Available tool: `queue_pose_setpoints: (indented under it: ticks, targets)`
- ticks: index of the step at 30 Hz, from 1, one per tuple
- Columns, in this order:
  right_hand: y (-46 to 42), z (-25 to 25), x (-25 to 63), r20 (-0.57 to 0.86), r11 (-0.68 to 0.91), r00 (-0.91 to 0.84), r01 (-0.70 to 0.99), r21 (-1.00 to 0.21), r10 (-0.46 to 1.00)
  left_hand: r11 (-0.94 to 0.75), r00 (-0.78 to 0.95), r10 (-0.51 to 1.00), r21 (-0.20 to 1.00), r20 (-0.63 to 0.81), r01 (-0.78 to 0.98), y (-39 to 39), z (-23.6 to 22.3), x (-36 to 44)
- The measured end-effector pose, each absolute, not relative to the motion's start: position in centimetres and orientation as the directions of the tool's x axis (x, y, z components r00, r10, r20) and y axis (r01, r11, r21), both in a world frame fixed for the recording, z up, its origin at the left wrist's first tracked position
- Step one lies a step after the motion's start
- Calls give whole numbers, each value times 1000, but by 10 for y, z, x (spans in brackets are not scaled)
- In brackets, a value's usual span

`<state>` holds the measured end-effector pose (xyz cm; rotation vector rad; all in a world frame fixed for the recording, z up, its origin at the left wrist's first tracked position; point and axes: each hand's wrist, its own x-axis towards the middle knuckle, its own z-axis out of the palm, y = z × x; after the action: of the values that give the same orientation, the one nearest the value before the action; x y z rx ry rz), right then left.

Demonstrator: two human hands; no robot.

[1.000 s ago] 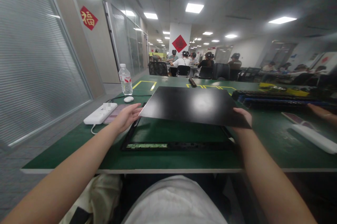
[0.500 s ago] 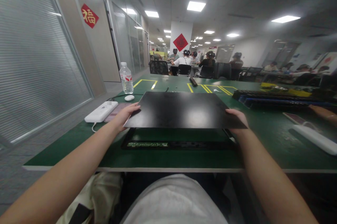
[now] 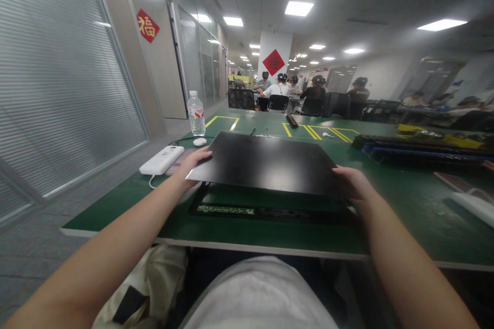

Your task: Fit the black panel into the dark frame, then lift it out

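Observation:
A flat, glossy black panel (image 3: 266, 164) is held level-ish above the green table, its right end a bit lower in the picture. My left hand (image 3: 195, 163) grips its left edge, thumb on top and fingers underneath. At the opposite edge my right hand (image 3: 354, 182) is closed the same way, slightly blurred. Beneath the panel lies a black frame (image 3: 304, 215) on the table, largely covered by it. A green circuit board strip (image 3: 226, 210) shows along the frame's near side.
The green table (image 3: 116, 215) bears a white power bank (image 3: 162, 160), a water bottle (image 3: 196, 115) and a white oval object (image 3: 199, 141) at left. Dark strips (image 3: 409, 151) and a white device (image 3: 473, 205) lie at right. People (image 3: 280, 86) sit at tables beyond.
My view has turned slightly left and tilted, shifting the scene rightward. The panel's right end appears lower than before. Both hands keep their hold.

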<state>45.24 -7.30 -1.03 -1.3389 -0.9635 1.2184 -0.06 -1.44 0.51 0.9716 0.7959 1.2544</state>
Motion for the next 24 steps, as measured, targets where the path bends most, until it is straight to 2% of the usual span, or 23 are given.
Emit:
queue_pose_setpoints:
  ticks: [4, 6, 11, 14, 20, 24]
  targets:
    - [-72, -9, 455, -369, -350, 62, -202, -915, 927, 21, 149, 988, 910, 45, -415, -15, 3, 2]
    - [-72, -9, 459, -416, -394, 66, -218, -893, 907, 38, 158, 987, 916, 28, -398, -16, 1, 4]
    - [-74, -10, 469, -408, -381, 192, -162, -910, 892, 140, 193, 977, 950, -87, -280, -19, -2, 9]
    - [-75, -9, 471, -428, -404, 177, -155, -901, 886, 162, 179, 977, 957, -120, -240, -21, -3, 11]
    - [-74, -7, 466, -401, -373, 105, -214, -903, 910, 124, 136, 986, 961, -93, -248, -15, -4, 8]
    - [-71, -9, 464, -319, -302, 52, -210, -930, 946, 57, 136, 991, 951, -16, -303, -7, -5, -3]
